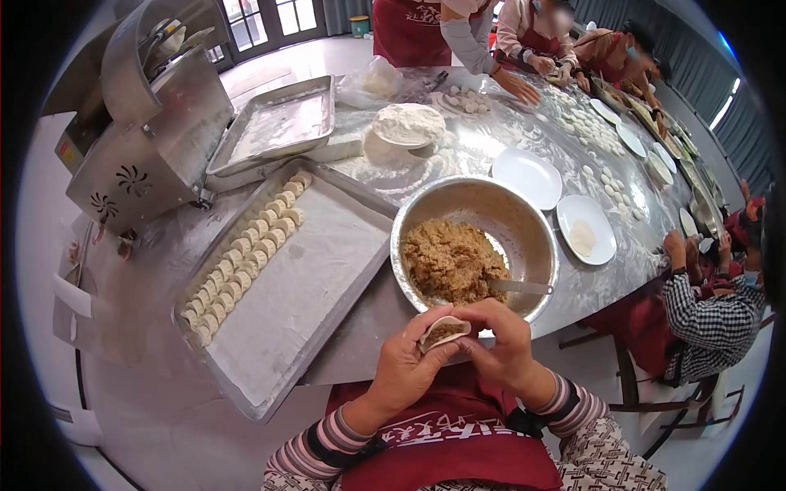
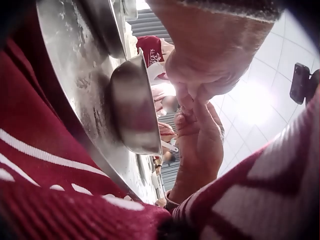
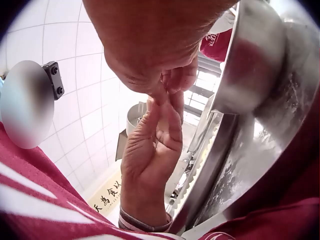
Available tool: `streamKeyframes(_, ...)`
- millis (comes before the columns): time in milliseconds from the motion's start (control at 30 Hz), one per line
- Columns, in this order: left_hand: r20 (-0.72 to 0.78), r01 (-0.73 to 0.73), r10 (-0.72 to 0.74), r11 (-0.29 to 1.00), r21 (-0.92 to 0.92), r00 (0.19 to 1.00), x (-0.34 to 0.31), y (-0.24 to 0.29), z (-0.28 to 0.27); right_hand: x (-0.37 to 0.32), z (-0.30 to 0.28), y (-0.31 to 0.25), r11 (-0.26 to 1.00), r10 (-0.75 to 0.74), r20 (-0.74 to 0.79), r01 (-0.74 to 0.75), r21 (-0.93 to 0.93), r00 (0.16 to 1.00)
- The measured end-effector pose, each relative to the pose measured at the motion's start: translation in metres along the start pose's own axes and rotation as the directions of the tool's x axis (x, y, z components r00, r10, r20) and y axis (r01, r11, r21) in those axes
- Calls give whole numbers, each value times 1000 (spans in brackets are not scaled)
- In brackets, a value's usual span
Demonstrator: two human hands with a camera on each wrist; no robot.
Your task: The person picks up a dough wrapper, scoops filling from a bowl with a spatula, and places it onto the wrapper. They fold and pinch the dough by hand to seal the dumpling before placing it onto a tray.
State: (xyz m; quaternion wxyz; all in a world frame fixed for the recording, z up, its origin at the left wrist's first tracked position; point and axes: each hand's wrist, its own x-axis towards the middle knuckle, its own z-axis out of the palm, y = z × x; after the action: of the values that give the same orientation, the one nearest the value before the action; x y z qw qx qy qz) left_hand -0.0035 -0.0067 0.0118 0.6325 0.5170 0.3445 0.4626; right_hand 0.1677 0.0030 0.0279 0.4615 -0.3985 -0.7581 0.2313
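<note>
Both hands hold a dumpling (image 1: 444,331) just past the apron's top edge, its pale wrapper folded up around brown filling that still shows in the opening. My left hand (image 1: 404,362) pinches its left side, and my right hand (image 1: 501,347) pinches the right. In the two wrist views the fingertips meet and hide the dumpling. Right beyond the hands stands a large steel bowl (image 1: 530,219) with a mound of brown filling (image 1: 452,260). A flat metal utensil handle (image 1: 522,286) leans out over the bowl's right side.
Left of the bowl lies a metal tray (image 1: 299,303) with rows of finished dumplings (image 1: 246,254). Behind are another tray (image 1: 282,131), a bowl of flour (image 1: 409,124) and a steel machine (image 1: 155,123). Wrappers lie on a white plate (image 1: 602,245) at right. Several people work around the table.
</note>
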Motion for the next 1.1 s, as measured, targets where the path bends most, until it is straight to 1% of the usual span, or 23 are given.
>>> streamKeyframes(33, 4, 1, -1, 1000, 1, 1000, 0, -1, 0, -1, -1, -1, 990, 138, -20, -137, 44, 990)
streamKeyframes(67, -16, -28, 28, 1000, 0, 999, 1, -2, 1, -3, -1, -1, 959, 273, -34, -269, 90, 961)
streamKeyframes(100, -38, -58, 58, 998, 0, 998, 1, -3, 1, -4, -2, 0, 959, 273, -36, -269, 90, 961)
streamKeyframes(167, -55, -66, 65, 998, -14, 996, 1, -1, 3, -5, -3, 4, 982, 184, -14, -184, 41, 983)
streamKeyframes(300, -105, -57, 51, 996, -61, 993, 1, -5, 4, -4, 0, -2, 984, 178, -45, -177, 17, 983)
streamKeyframes(367, -116, -42, 31, 995, -90, 993, 1, -5, 6, -4, 2, 3, 997, 27, -107, -35, -69, 994)
streamKeyframes(400, -126, -28, 13, 993, -118, 992, 1, -5, 6, -5, 4, 5, 997, 28, -108, -35, -69, 994)
streamKeyframes(433, -125, -26, 12, 993, -118, 992, 1, -6, 7, -7, 5, 6, 994, -2, -129, -12, -105, 992)
streamKeyframes(467, -128, -29, 23, 998, -47, 991, 1, -8, 8, -8, 6, 7, 990, -32, -148, 11, -143, 988)
streamKeyframes(500, -131, -32, 35, 999, 24, 991, 0, -9, 8, -8, 5, 6, 990, -31, -149, 10, -143, 988)
streamKeyframes(533, -129, -31, 33, 999, 23, 991, 0, -11, 8, -7, 3, 4, 980, -85, -146, 57, -189, 986)
streamKeyframes(567, -118, -83, 96, 990, 113, 988, 0, -13, 7, -6, 1, 2, 967, -138, -141, 102, -233, 980)
streamKeyframes(600, -100, -135, 157, 970, 200, 982, -1, -15, 7, -7, 2, 3, 967, -135, -142, 99, -234, 981)
streamKeyframes(633, -98, -135, 156, 971, 200, 983, -1, -14, 7, -8, 2, 5, 963, -158, -148, 119, -240, 976)
streamKeyframes(700, -99, -152, 190, 939, 307, 977, -1, -12, 5, -7, 3, 7, 958, -189, -154, 147, -247, 970)
streamKeyframes(767, -109, -151, 191, 942, 299, 975, -1, -13, 5, -7, 3, 9, 995, -27, -161, 11, -102, 987)
streamKeyframes(800, -116, -150, 190, 945, 291, 975, -1, -14, 5, -6, 3, 9, 995, -27, -159, 11, -103, 987)
streamKeyframes(833, -116, -150, 190, 945, 290, 975, -1, -16, 5, -6, 4, 9, 998, -17, -156, 6, -66, 988)
streamKeyframes(900, -109, -187, 235, 924, 333, 966, -2, -20, 6, -4, 2, 9, 1000, -2, -153, -3, -29, 988)
streamKeyframes(967, -97, -184, 230, 919, 349, 968, -1, -17, 5, -1, 0, 9, 951, -215, -79, 190, -244, 973)
streamKeyframes(1033, -86, -181, 227, 913, 366, 970, 0, -15, 2, 0, 0, 9, 948, -242, -86, 216, -234, 966)
streamKeyframes(1100, -38, -179, 200, 933, 313, 979, 0, -14, -1, -1, 2, 7, 943, -271, -94, 244, -226, 958)
